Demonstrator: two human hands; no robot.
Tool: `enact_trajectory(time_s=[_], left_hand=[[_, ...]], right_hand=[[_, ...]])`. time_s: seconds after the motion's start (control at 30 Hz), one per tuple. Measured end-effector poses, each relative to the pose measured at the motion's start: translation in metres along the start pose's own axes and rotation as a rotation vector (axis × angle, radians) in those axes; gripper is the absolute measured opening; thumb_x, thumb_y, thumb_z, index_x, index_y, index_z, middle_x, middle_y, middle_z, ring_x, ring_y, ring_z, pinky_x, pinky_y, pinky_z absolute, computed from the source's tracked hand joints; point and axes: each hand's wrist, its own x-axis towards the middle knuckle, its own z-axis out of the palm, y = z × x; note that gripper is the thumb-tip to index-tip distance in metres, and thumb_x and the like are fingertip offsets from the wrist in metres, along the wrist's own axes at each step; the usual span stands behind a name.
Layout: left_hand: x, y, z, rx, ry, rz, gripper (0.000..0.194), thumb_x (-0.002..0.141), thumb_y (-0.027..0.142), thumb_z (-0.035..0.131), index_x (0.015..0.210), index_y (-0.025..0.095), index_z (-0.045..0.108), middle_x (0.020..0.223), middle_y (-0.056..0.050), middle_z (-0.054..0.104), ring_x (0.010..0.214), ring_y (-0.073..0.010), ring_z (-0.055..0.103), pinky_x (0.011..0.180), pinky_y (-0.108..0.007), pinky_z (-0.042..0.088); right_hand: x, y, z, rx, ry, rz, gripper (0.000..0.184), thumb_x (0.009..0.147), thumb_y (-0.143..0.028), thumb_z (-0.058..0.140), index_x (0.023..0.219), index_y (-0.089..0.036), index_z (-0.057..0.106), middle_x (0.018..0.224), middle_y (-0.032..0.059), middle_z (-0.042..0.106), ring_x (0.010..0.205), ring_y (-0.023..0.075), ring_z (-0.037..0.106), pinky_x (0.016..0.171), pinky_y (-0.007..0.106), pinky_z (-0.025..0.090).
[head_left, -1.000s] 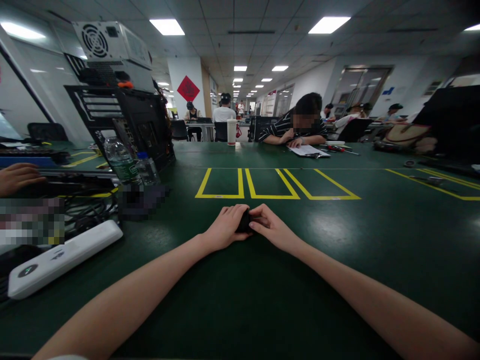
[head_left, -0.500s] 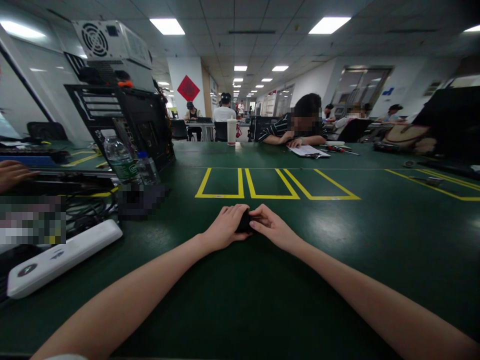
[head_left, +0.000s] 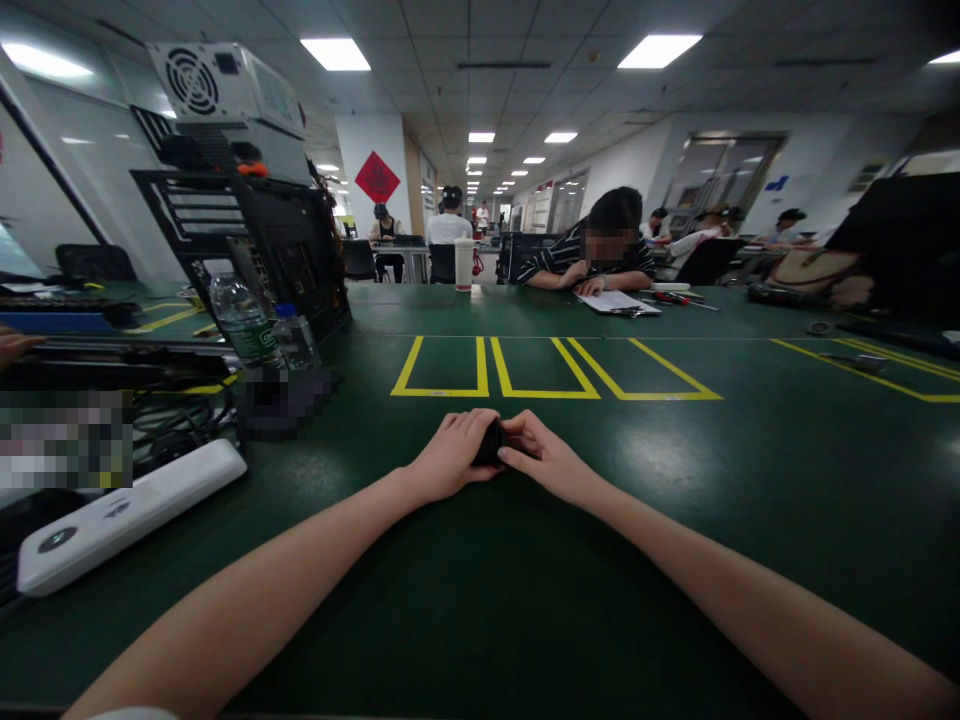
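Observation:
A small black object (head_left: 490,444) is held between my two hands, low over the green table (head_left: 480,600); its kind is hard to make out. My left hand (head_left: 455,452) wraps round it from the left, fingers on top and thumb below. From the right, my right hand (head_left: 546,455) pinches its side with thumb and fingertips. The fingers cover much of the object. Just beyond the hands, yellow tape (head_left: 439,393) marks several outlined areas on the tabletop.
At left are a white power strip (head_left: 135,515), cables, a large plastic bottle (head_left: 241,315), a smaller blue-capped bottle (head_left: 295,340) and an open computer case (head_left: 277,250). Across the table a person (head_left: 600,245) leans over a clipboard (head_left: 619,303). A white cup (head_left: 464,265) stands at the far edge.
Both hands stay almost in place around the black object, with slight finger movement. Another person's hand at the far left has drawn back toward the picture's edge.

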Motion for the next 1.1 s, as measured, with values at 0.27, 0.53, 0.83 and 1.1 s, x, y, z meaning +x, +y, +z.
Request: enact_trajectory(time_s=[0.27, 0.53, 0.83, 1.1], left_hand=[[0.0011, -0.0011, 0.0028, 0.009, 0.006, -0.014, 0.055, 0.067, 0.029, 0.063, 0.112, 0.021, 0.032, 0.112, -0.007, 0.047, 0.102, -0.024, 0.047, 0.086, -0.041, 0.033], [0.0003, 0.0, 0.0011, 0.006, 0.005, -0.008, 0.057, 0.066, 0.026, 0.063, 0.113, 0.022, 0.031, 0.113, -0.007, 0.047, 0.103, -0.0244, 0.046, 0.086, -0.041, 0.032], [0.0018, -0.001, 0.0033, 0.008, 0.007, -0.014, 0.057, 0.066, 0.028, 0.063, 0.113, 0.021, 0.03, 0.112, -0.008, 0.047, 0.103, -0.0241, 0.046, 0.086, -0.04, 0.033], [0.0009, -0.0004, 0.0017, 0.006, 0.005, -0.004, 0.056, 0.067, 0.026, 0.063, 0.113, 0.021, 0.031, 0.112, -0.007, 0.047, 0.102, -0.0237, 0.046, 0.087, -0.04, 0.032]], right_hand=[[0.0053, 0.0078, -0.0007, 0.042, 0.048, 0.059, 0.026, 0.076, -0.025, 0.051, 0.1, -0.021, 0.043, 0.102, 0.0034, 0.051, 0.099, 0.0162, 0.051, 0.086, 0.036, 0.043], [0.0007, -0.0003, -0.0003, -0.008, -0.013, -0.033, 0.027, 0.072, -0.022, 0.056, 0.097, -0.022, 0.044, 0.101, 0.0009, 0.051, 0.1, 0.0161, 0.051, 0.09, 0.037, 0.04], [0.0046, 0.0055, 0.0, 0.003, 0.06, 0.029, 0.026, 0.074, -0.024, 0.053, 0.098, -0.022, 0.044, 0.104, 0.0027, 0.05, 0.101, 0.0172, 0.05, 0.087, 0.038, 0.042], [-0.0006, 0.0008, 0.0005, -0.01, -0.008, -0.008, 0.028, 0.073, -0.019, 0.054, 0.099, -0.022, 0.044, 0.104, 0.001, 0.05, 0.103, 0.0162, 0.049, 0.092, 0.037, 0.038]])
